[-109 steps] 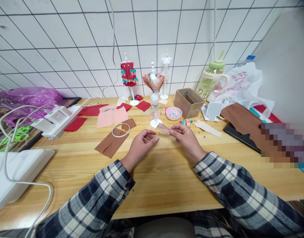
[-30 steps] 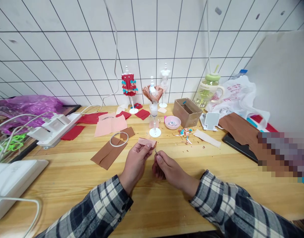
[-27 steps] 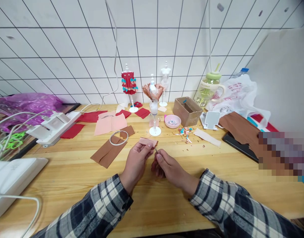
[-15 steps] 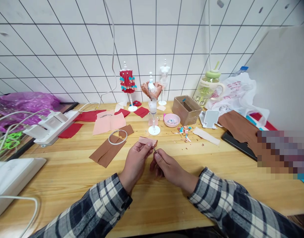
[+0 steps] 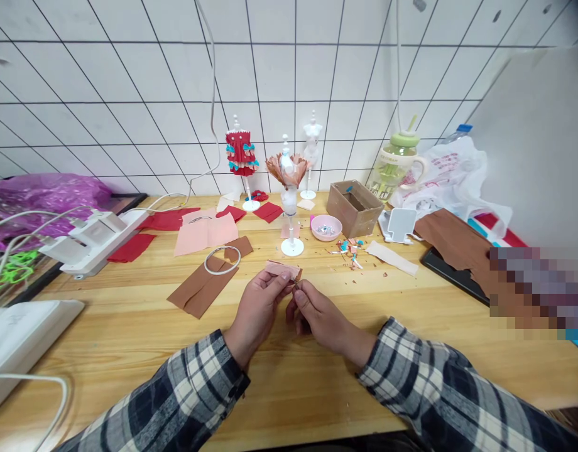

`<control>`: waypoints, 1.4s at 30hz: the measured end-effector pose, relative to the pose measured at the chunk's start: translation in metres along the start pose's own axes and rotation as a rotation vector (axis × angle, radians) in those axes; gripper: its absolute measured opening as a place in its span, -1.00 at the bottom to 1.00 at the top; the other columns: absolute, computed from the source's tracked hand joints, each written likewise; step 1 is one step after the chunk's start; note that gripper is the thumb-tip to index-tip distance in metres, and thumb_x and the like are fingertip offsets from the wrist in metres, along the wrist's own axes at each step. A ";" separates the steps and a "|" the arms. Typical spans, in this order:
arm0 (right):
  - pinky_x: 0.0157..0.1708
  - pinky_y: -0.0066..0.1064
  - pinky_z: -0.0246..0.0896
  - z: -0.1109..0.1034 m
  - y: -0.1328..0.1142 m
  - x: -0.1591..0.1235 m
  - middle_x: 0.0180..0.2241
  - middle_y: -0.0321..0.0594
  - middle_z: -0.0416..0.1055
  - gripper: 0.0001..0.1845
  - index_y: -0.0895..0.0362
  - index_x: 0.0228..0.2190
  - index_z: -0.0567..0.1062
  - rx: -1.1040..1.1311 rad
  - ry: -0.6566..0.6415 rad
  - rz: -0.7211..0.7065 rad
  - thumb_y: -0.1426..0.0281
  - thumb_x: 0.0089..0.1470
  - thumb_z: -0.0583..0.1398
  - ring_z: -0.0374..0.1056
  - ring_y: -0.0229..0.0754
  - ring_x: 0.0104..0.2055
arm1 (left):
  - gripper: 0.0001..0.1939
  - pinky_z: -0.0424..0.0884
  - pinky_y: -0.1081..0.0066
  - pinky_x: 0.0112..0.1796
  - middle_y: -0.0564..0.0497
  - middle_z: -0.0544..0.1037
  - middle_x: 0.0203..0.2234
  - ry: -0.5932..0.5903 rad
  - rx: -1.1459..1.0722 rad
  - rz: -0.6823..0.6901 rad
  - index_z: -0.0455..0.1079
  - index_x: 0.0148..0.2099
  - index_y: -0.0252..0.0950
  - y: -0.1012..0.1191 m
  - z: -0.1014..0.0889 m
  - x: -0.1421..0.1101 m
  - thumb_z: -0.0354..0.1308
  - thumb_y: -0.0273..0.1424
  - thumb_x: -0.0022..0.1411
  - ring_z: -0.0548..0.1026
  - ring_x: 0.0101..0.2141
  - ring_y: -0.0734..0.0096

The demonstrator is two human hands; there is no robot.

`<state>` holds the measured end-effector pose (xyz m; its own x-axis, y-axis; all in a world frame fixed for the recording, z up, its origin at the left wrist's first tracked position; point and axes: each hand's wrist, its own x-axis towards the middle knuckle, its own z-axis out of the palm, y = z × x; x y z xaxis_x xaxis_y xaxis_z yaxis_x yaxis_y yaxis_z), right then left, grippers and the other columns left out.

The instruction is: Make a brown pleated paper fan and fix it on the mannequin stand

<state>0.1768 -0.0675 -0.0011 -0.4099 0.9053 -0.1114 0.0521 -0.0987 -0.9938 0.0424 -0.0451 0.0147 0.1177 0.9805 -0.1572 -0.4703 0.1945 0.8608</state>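
Observation:
My left hand (image 5: 258,307) pinches a small folded pink and brown paper piece (image 5: 283,269) just above the wooden table (image 5: 129,326). My right hand (image 5: 317,314) is closed in a pinch on a thin pin whose tip touches the paper's right edge. Both hands meet at the table's middle. Just beyond them stands a small white mannequin with a brown pleated paper collar (image 5: 288,188).
A brown paper sheet (image 5: 199,285) with a white ring (image 5: 222,259) lies to the left, beside pink paper (image 5: 207,230) and red pieces. A pink bowl (image 5: 325,227), cardboard box (image 5: 355,207), green-lidded cup (image 5: 399,164) and plastic bag are at the back right. A power strip (image 5: 93,235) sits left.
The paper piece passed from my right hand to my left. My right hand took up a pin and has brought it against the paper's edge. Both hands drew nearer to me.

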 end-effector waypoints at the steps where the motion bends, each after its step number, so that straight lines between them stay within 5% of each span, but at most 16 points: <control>1: -0.65 -0.46 0.14 0.000 0.000 0.000 -0.48 -0.37 0.33 -0.56 0.07 -0.29 0.18 -0.002 -0.002 0.000 -0.06 0.24 -0.09 0.22 -0.35 -0.65 | -0.81 0.39 0.51 -0.27 0.01 0.57 -0.36 -0.003 -0.002 -0.004 0.52 -0.29 -0.31 0.000 0.000 0.000 0.39 -0.36 0.04 0.47 -0.35 0.50; 10: -0.68 -0.51 0.03 -0.006 -0.004 0.000 -0.49 -0.39 0.34 -0.67 0.07 -0.28 0.19 -0.056 -0.059 0.043 0.07 0.29 -0.09 0.15 -0.38 -0.69 | -0.81 0.37 0.53 -0.29 0.00 0.57 -0.37 -0.002 0.082 0.007 0.51 -0.30 -0.32 0.003 -0.002 0.002 0.37 -0.34 0.05 0.45 -0.35 0.50; 14: -0.53 -0.46 0.10 -0.019 -0.010 -0.005 -0.52 -0.35 0.30 -0.59 0.08 -0.38 0.22 -0.211 -0.106 0.044 0.03 0.29 -0.09 0.17 -0.32 -0.55 | -0.81 0.35 0.49 -0.27 -0.01 0.57 -0.35 0.052 0.272 0.113 0.51 -0.31 -0.30 0.011 -0.013 0.013 0.35 -0.29 0.06 0.47 -0.29 0.42; 23: -0.38 -0.39 0.06 -0.033 -0.004 -0.004 -0.51 -0.35 0.17 -0.52 0.09 -0.36 0.32 -0.330 0.004 0.011 0.07 0.32 -0.19 0.13 -0.25 -0.43 | -0.82 0.36 0.43 -0.27 -0.05 0.58 -0.37 -0.125 0.486 0.152 0.52 -0.34 -0.30 0.019 -0.016 0.015 0.31 -0.27 0.12 0.48 -0.33 0.37; 42: -0.53 -0.46 0.06 -0.034 -0.014 -0.006 -0.54 -0.37 0.20 -0.47 0.08 -0.37 0.26 -0.262 -0.107 0.077 -0.08 0.26 -0.16 0.10 -0.31 -0.52 | -0.81 0.39 0.43 -0.28 -0.04 0.59 -0.38 -0.139 0.434 0.094 0.52 -0.33 -0.31 0.016 -0.014 0.012 0.33 -0.28 0.09 0.50 -0.35 0.38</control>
<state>0.2100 -0.0576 0.0140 -0.4887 0.8491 -0.2005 0.3144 -0.0430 -0.9483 0.0241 -0.0299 0.0198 0.2223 0.9746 -0.0276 -0.0784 0.0461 0.9959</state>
